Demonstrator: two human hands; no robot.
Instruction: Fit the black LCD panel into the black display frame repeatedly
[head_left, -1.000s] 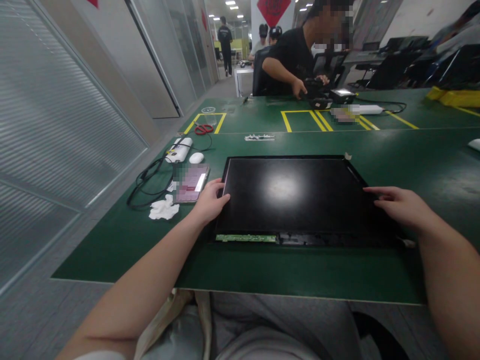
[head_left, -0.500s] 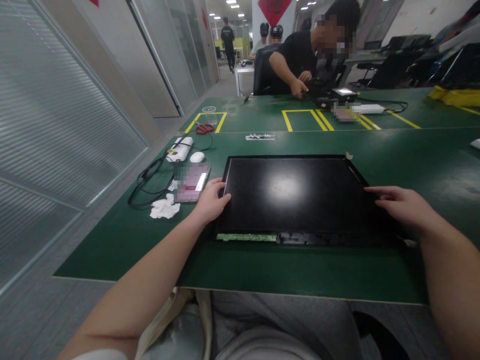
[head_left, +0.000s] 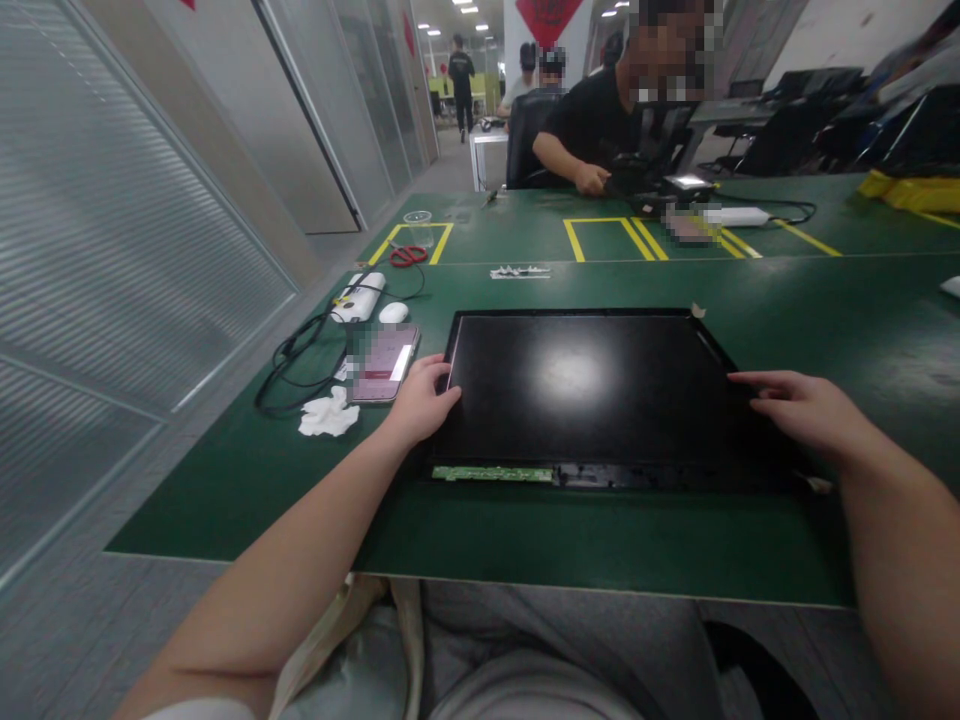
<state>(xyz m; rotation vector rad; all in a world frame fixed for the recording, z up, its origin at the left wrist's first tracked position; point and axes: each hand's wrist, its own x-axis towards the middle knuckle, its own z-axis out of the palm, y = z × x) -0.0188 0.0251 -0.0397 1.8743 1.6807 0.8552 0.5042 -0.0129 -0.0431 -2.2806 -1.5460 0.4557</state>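
Observation:
A black flat screen panel (head_left: 585, 395) lies face up on the green table (head_left: 525, 530), with a thin green circuit strip (head_left: 491, 473) along its near edge. My left hand (head_left: 420, 400) grips the panel's left edge, fingers curled over it. My right hand (head_left: 806, 412) rests on the panel's right edge with fingers stretched flat along it.
Left of the panel lie a phone (head_left: 382, 363), a crumpled white tissue (head_left: 328, 415), a black cable (head_left: 289, 365), a white mouse (head_left: 393, 313) and a white device (head_left: 358, 298). Red scissors (head_left: 409, 257) lie farther back. A person in black (head_left: 592, 125) works at the far table.
My hands and the panel have stayed in place. The person at the far table has shifted their arms.

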